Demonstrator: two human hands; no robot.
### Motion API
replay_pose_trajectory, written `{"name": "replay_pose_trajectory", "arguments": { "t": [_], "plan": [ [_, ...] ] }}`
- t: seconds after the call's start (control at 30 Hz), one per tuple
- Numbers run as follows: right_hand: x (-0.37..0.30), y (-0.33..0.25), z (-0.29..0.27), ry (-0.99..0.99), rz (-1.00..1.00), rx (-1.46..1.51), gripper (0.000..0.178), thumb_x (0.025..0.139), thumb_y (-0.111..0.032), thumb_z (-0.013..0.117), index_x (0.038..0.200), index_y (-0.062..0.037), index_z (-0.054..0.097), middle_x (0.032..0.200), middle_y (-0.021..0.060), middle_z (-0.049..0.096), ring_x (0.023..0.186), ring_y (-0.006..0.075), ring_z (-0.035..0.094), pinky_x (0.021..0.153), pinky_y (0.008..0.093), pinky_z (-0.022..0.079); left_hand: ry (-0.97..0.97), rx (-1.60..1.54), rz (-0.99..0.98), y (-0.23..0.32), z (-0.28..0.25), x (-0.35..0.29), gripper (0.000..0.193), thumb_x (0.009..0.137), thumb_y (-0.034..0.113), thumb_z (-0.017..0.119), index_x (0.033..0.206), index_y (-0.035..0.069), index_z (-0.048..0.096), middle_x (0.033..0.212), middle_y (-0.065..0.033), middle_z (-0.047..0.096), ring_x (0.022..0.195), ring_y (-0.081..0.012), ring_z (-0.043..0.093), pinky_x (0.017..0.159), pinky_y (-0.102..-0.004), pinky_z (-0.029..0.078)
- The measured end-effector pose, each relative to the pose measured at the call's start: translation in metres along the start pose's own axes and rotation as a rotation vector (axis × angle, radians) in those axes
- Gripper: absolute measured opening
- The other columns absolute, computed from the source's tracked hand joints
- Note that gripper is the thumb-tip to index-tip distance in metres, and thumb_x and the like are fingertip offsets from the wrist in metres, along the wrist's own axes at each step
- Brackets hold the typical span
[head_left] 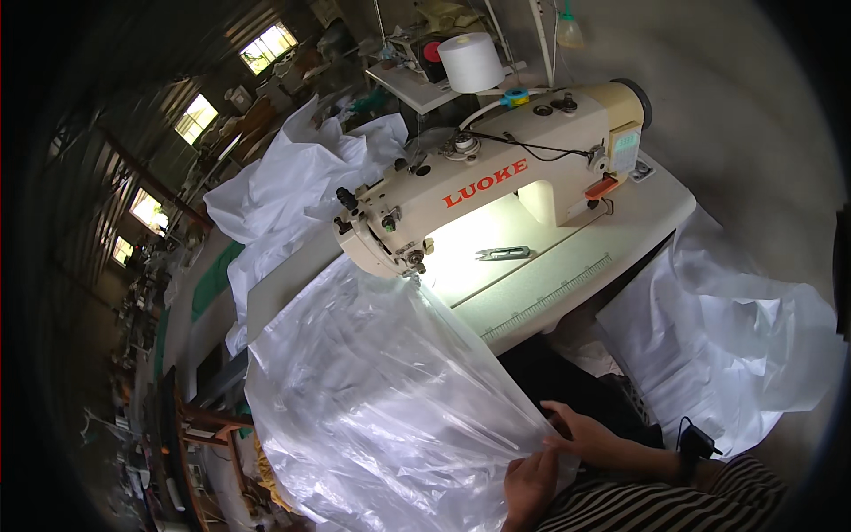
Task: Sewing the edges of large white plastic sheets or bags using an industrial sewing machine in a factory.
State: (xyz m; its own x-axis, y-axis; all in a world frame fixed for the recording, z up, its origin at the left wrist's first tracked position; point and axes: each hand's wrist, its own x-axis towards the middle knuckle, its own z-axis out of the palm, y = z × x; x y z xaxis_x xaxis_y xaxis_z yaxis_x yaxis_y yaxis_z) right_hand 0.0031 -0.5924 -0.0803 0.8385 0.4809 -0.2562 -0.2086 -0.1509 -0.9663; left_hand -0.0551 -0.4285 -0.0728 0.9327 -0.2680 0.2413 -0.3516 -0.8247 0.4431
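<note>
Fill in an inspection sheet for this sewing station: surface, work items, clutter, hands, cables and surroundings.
Surface: pale machine bed, brightly lit under the arm, ruler scale near its front edge.
Job's things: translucent white sheet stretching from the needle area to the hands; sewing machine; white thread cone behind it.
Clutter: snips lying on the bed; loose white sheeting bunched at right.
Hands: left hand and right hand both grip the sheet's edge.
Cables: thin black cable along the machine's top.
Surroundings: dim workshop, bright windows at upper left.
</note>
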Motion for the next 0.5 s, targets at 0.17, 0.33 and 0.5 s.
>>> {"name": "replay_pose_trajectory", "arguments": {
  "t": [0.17,0.33,0.5],
  "plan": [
    [0.022,0.005,0.008,0.217,-0.290,-0.555,0.057,0.095,-0.012,0.055,0.147,-0.0028,0.035,0.096,0.0206,0.067,0.076,0.0387,0.068,0.065,0.0457,0.053,0.102,-0.389,-0.396,-0.023,-0.010,-0.034,0.015,0.080,-0.004,0.070,0.092,0.004,0.071,0.092,-0.0109,0.072,0.080,-0.0259,0.069,0.070,-0.0336,0.055],
    [0.019,0.011,-0.001,0.146,-0.320,-0.743,0.062,0.090,-0.004,0.055,0.148,-0.0017,0.034,0.079,0.0148,0.063,0.065,0.0322,0.066,0.055,0.0408,0.051,0.392,-0.093,-0.756,-0.138,0.035,-0.104,0.017,0.096,0.016,0.061,0.103,0.000,0.062,0.092,-0.0132,0.067,0.073,-0.0223,0.060,0.066,-0.0350,0.051],
    [0.021,0.012,0.015,0.082,-0.328,-0.883,0.066,0.087,-0.005,0.058,0.148,0.0018,0.033,0.071,0.0100,0.061,0.050,0.0237,0.061,0.043,0.0351,0.047,0.332,-0.446,-1.161,-0.190,0.115,-0.158,0.013,0.096,0.013,0.056,0.091,0.002,0.061,0.080,-0.0175,0.064,0.065,-0.0291,0.057,0.063,-0.0354,0.047]
  ]
}}
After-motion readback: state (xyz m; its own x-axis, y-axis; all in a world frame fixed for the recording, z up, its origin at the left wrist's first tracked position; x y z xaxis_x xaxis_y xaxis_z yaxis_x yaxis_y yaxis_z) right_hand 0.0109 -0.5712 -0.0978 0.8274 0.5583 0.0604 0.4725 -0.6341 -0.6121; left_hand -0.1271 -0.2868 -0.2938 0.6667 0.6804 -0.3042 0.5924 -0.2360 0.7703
